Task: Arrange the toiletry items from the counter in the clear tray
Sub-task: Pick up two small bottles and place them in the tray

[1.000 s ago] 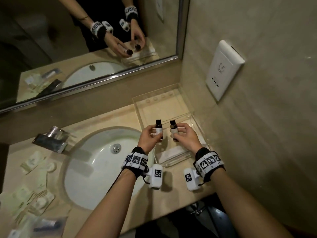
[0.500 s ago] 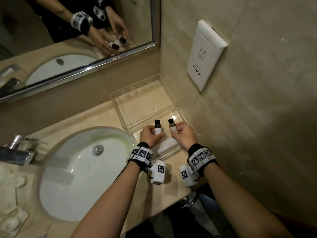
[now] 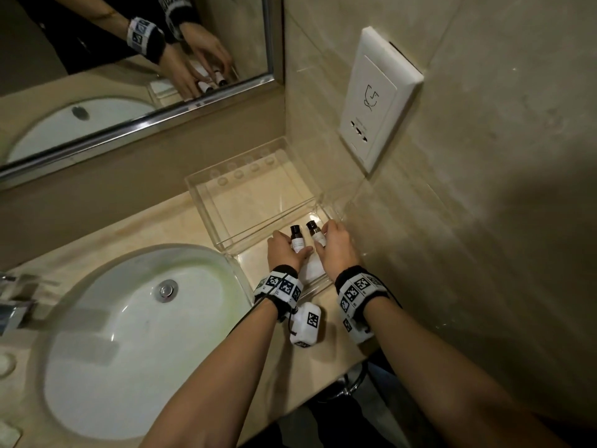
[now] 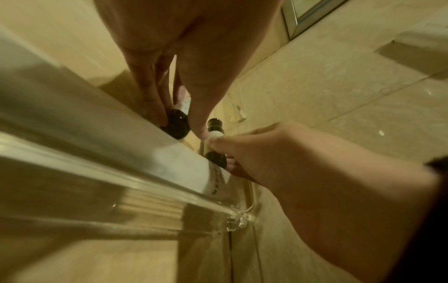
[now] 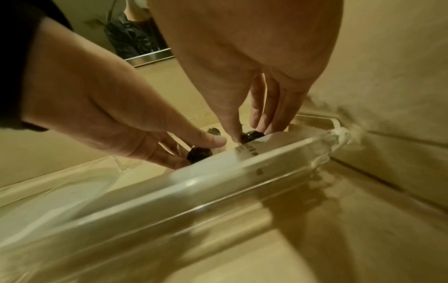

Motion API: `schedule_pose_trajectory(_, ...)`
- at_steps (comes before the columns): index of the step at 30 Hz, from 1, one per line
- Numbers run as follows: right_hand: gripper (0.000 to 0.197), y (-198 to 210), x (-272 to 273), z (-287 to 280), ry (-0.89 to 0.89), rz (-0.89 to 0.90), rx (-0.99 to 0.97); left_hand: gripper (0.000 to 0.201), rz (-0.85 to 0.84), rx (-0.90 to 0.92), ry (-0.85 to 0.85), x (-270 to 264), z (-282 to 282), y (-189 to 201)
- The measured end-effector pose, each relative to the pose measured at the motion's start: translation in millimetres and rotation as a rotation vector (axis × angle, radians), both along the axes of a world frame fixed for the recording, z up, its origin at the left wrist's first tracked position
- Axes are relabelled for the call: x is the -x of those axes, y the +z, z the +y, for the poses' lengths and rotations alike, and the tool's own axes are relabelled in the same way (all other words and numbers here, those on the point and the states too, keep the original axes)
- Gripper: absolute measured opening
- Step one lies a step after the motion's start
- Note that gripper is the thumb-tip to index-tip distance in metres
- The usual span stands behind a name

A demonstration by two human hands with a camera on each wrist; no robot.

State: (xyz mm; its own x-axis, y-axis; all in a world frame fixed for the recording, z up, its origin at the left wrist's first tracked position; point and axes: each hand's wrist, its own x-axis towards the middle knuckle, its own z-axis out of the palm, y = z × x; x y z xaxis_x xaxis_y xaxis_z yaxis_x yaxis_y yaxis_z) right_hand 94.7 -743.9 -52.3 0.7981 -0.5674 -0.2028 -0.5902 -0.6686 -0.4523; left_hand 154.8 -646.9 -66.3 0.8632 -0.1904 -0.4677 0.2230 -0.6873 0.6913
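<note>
Two small bottles with black caps and white labels stand upright side by side over the near section of the clear tray (image 3: 240,260). My left hand (image 3: 292,245) grips the left bottle (image 3: 297,241); my right hand (image 3: 323,236) pinches the right bottle (image 3: 317,235). In the left wrist view the left bottle (image 4: 179,125) shows its dark base between thumb and fingers, just past the tray's front wall (image 4: 135,183). The right wrist view shows the right bottle (image 5: 252,136) low behind that clear wall (image 5: 218,183). A white flat pack (image 3: 312,270) lies in the tray under my hands.
A raised clear section (image 3: 206,195) of the tray stands behind, against the mirror wall. A white socket panel (image 3: 378,98) is on the tiled wall right of the tray. The sink (image 3: 145,318) and faucet (image 3: 13,305) lie left. Sachets (image 3: 6,363) sit at the far left edge.
Both hands have lowered the two bottles into the tray's near section, closer to the right wall. The head view has swung right, so the sink sits further left.
</note>
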Motion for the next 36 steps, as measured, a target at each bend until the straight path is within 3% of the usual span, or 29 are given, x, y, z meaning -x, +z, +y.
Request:
schedule_pose_trajectory(7,0.030,0.4,0.6,5.7,0.054,0.004,0.091,0.032,0.059,0.134,0.054,-3.6,0.2,-6.9)
schedule_pose_trajectory(13,0.042,6.8,-2.5,6.9,0.080,0.041,0.088,0.057,0.034,0.227,0.023,-2.2,-5.1,-2.9)
schedule_pose_trajectory(18,0.055,7.8,-0.6,4.2,0.129,0.080,0.140,0.049,0.042,0.272,0.029,-0.8,-11.1,-3.7)
schedule_pose_trajectory(36,0.057,21.8,4.5,-0.9,0.207,0.202,0.199,0.044,0.035,0.290,0.023,6.0,-19.1,-2.1)
